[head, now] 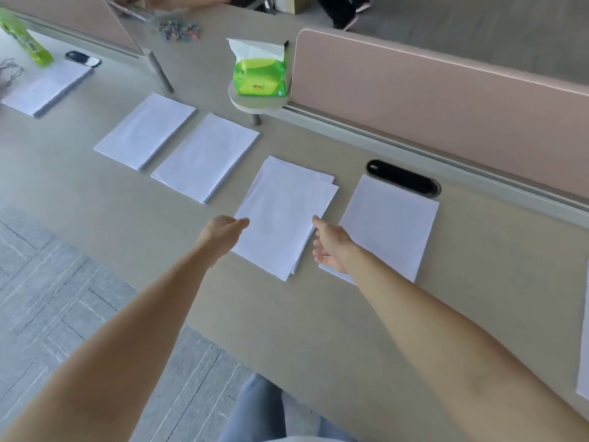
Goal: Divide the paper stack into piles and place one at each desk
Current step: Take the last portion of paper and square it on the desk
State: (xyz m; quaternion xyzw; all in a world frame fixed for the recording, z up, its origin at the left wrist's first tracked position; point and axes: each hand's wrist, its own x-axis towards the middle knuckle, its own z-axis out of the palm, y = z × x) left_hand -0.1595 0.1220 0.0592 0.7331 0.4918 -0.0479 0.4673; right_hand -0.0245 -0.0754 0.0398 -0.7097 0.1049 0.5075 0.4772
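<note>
Several white paper piles lie in a row on the beige desk [318, 314]. The middle pile [283, 218] is loosely stacked, its sheets fanned at the far corner. My left hand [223, 229] touches its left edge, fingers apart. At the pile's right edge my right hand [330, 247] hovers open, partly over the neighbouring right pile [392, 228]. Two neat piles [205, 156] [145, 130] lie further left, and another pile [44, 87] sits at the far left. A sheet edge [583, 333] shows at the right border.
A pink divider panel [430, 100] runs along the desk's back. A green tissue pack [259, 71] stands on a small round shelf. A black cable grommet [403, 178] lies behind the right pile. A phone [83, 59], a green bottle [25, 39] and scattered clips [180, 28] sit far left.
</note>
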